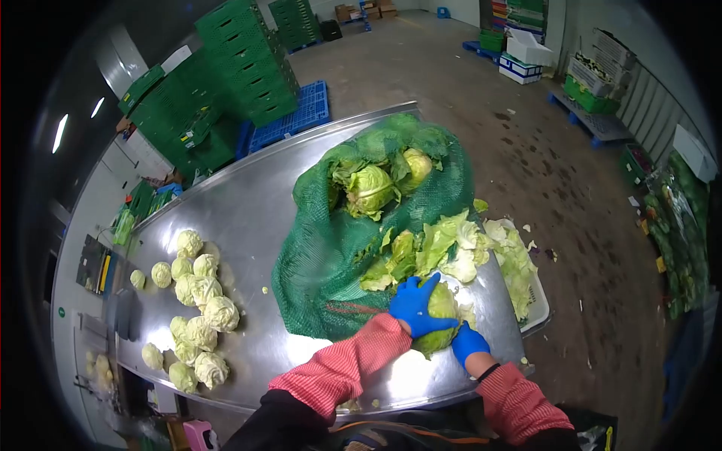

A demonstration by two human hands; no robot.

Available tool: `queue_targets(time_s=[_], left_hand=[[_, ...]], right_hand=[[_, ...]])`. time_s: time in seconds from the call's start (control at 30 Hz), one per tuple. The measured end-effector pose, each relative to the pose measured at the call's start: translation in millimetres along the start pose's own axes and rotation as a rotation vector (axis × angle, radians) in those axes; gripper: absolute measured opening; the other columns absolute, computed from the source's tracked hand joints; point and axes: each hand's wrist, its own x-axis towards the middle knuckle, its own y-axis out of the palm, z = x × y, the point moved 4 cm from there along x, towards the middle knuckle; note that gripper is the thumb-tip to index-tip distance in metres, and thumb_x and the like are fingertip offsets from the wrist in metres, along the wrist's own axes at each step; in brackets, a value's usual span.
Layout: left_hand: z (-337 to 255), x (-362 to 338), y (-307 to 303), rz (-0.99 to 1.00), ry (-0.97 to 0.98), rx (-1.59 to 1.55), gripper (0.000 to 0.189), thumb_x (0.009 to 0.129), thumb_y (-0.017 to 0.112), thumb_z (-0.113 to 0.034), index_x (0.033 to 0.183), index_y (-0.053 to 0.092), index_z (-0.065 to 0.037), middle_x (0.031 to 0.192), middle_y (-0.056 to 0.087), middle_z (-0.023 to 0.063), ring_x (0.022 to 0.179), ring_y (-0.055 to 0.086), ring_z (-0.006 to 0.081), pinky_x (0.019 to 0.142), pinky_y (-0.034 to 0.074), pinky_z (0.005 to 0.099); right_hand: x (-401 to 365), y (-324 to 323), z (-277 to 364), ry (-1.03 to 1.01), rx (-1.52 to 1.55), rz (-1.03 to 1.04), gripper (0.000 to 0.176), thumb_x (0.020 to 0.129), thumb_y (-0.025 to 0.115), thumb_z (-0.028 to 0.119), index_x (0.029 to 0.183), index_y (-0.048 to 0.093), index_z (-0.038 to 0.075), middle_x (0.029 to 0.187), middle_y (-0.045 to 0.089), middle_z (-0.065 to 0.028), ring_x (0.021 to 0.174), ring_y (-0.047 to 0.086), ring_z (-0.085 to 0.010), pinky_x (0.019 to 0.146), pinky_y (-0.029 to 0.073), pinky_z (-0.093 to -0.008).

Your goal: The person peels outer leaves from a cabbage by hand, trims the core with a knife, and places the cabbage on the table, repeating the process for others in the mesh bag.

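Observation:
A green cabbage (444, 302) rests on the steel table near its front right corner. My left hand (423, 308), in a blue glove, lies over the cabbage's left side with its fingers curved around it. Low on the cabbage's right side is my right hand (469, 343), also blue-gloved, pressed against it; its fingertips are partly hidden. Just beyond lie loose outer leaves (444, 244). A green mesh sack (323, 263) spreads behind and to the left, and whole cabbages (370, 189) show in its mouth.
Several pale trimmed cabbages (203, 289) stand on the left of the steel table (252, 225). A white crate (537, 304) full of leaves sits against the table's right edge. Green crates (252, 71) are stacked on a blue pallet (297, 116) at the back left.

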Motion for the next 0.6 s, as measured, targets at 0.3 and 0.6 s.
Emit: queue_targets(time_s=[0.3,0.6], left_hand=[[20,28,-4,0.162,-0.042,-0.088,0.101,0.060,0.078,-0.062,0.141,0.043,-0.014,0.121,0.051,0.0265,0.114,0.052,0.0418,0.098,0.043,0.0470],[59,-30,-12,-0.051,0.254,-0.366,0.106,0.056,0.087,-0.039,0.144,0.036,-0.012,0.134,0.039,0.0234,0.124,0.040,0.0400,0.106,0.035,0.0458]], right_hand=[[5,9,-9,-0.003,-0.002,0.014,0.036,0.092,0.044,0.027,0.118,0.051,0.004,0.108,0.062,-0.0287,0.101,0.060,-0.0448,0.086,0.047,-0.0510],[45,15,-18,-0.012,0.417,0.507,0.027,0.088,0.062,0.029,0.098,0.065,0.005,0.060,0.055,-0.0101,0.041,0.052,-0.0213,0.037,0.044,-0.0359]])
